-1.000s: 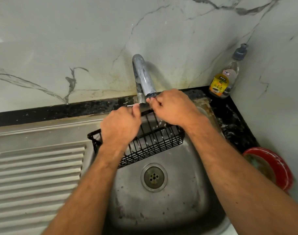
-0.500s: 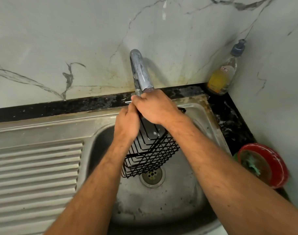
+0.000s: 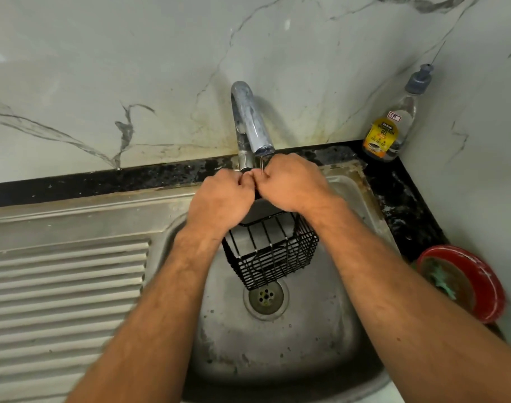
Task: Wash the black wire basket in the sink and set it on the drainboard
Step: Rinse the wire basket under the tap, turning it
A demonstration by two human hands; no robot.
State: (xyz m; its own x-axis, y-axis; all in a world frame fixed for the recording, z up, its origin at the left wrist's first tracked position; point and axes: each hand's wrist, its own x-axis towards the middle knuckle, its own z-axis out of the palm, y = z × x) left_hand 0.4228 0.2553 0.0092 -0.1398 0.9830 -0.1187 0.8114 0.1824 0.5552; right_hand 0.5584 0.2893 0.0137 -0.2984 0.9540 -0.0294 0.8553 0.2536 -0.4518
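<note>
The black wire basket (image 3: 273, 254) hangs on end over the steel sink (image 3: 277, 353), its lower end just above the drain (image 3: 265, 298). My left hand (image 3: 219, 199) and my right hand (image 3: 292, 184) both grip its upper end, knuckles almost touching, right under the tap spout (image 3: 252, 120). A thin stream of water falls from the spout between my hands. The top of the basket is hidden behind my fingers. The ribbed drainboard (image 3: 59, 301) lies to the left of the sink.
A dish soap bottle (image 3: 393, 123) stands in the back right corner on the black counter (image 3: 405, 205). A red bowl (image 3: 466, 283) with a green scrubber sits at the right, close to my right forearm. Marble wall behind.
The basket has turned from lying sideways across the sink to hanging on end. My hands have come together at its top under the spout.
</note>
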